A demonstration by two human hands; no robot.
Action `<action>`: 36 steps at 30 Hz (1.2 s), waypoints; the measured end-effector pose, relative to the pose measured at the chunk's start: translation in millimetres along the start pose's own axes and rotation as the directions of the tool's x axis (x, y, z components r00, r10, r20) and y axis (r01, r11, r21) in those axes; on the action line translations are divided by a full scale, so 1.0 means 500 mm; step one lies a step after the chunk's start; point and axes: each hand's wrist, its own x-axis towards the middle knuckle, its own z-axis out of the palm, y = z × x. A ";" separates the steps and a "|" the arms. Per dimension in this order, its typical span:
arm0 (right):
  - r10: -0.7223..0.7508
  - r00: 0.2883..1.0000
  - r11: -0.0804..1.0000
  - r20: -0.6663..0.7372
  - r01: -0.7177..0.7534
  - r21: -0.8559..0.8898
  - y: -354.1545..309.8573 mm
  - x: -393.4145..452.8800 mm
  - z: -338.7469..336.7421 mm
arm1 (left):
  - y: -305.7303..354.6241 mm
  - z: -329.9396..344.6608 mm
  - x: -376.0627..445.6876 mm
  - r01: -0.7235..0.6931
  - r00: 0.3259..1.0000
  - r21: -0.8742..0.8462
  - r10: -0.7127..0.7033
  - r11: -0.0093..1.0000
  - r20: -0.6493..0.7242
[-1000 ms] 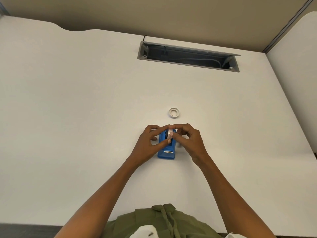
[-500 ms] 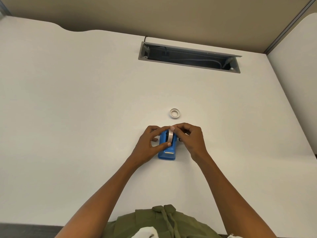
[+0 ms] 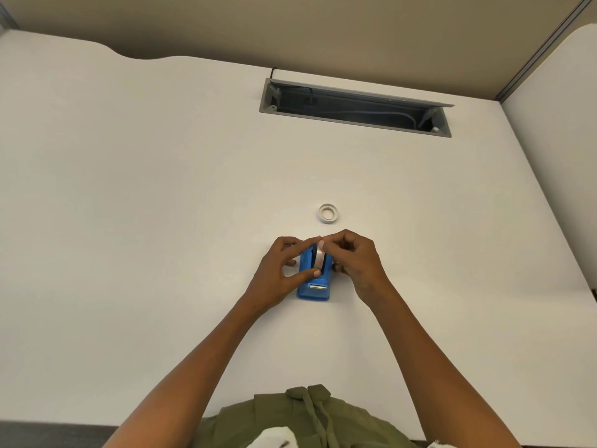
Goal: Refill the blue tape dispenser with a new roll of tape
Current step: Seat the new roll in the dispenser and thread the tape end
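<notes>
**Seating the roll in the dispenser**

At the grip, both hands meet over the dispenser [image 3: 312, 287], which stands on the desk [image 3: 161, 221].

1. Desk: white; a grey cable tray [image 3: 355, 108] lies well beyond the grip.
2. Left hand [image 3: 281, 273]: thumb and forefinger pinch the roll from its left side.
3. Right hand [image 3: 355, 263]: fingers curled, pinching the roll's top edge.
4. Dispenser: blue, directly beneath the grip, cutter end nearest the person.
5. Roll [image 3: 319, 258]: upright on edge, partly down in the dispenser slot.
6. Empty core [image 3: 328, 213]: just beyond the grip, lying flat.

Risks, as judged: a tilted roll could jam against the slot walls; pressing off-centre could tip or slide the dispenser.

Not visible: the hub, the slot interior and the tape's free end. Full seating cannot be confirmed.
</notes>
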 end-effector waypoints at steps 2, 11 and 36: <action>0.009 1.000 1.000 -0.012 -0.009 0.018 -0.002 0.001 0.000 | -0.001 0.001 0.001 0.001 1.000 0.000 -0.001 1.000 -0.004; -0.224 0.974 0.965 0.012 0.224 -0.134 0.015 -0.011 -0.017 | -0.002 0.001 0.002 -0.001 1.000 -0.022 0.001 1.000 -0.008; -0.270 0.956 0.861 0.111 0.292 -0.416 -0.037 -0.007 -0.027 | -0.003 -0.002 0.005 0.000 1.000 -0.032 0.000 0.999 0.005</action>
